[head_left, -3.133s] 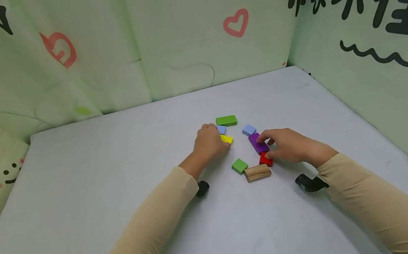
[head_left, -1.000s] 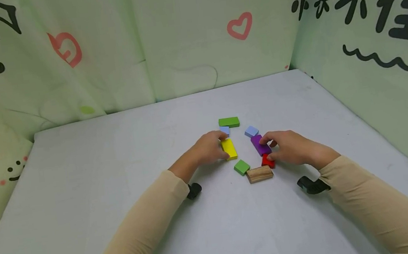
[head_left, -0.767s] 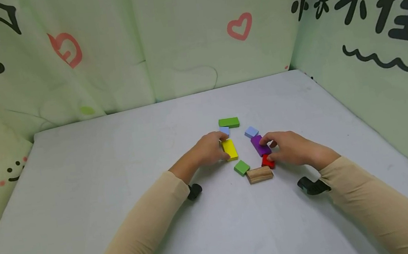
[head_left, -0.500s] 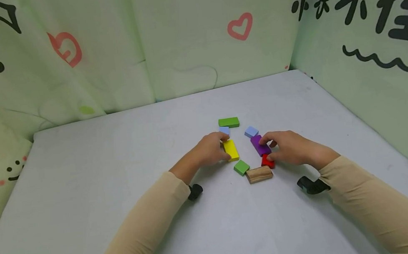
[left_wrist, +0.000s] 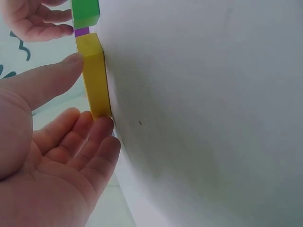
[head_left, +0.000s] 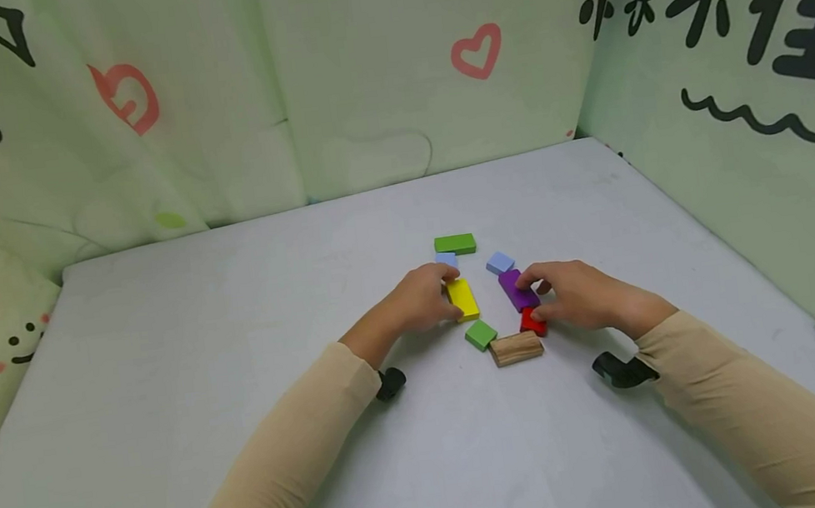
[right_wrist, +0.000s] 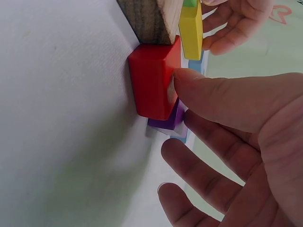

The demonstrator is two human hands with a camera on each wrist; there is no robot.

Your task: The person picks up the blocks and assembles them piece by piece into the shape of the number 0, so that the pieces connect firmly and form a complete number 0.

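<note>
In the head view, my left hand pinches a yellow block lengthwise, thumb at its near end and fingertips at its far end. A light blue block lies just past those fingertips. My right hand touches two blocks: the thumb is on a red block, the index finger on a purple block. Its other fingers are loosely bent in the right wrist view. A wood-grain block meets the red one, and a small green block sits beside it, near the yellow block.
A long green block lies at the far side of this rough ring of blocks. Another light blue block sits beyond the purple one. The white table is bordered by pale green printed curtains.
Over three seconds my left hand has brought the yellow block nearer to me, towards the small green block. Lately it has slid slightly right. My right hand has stayed in place.
</note>
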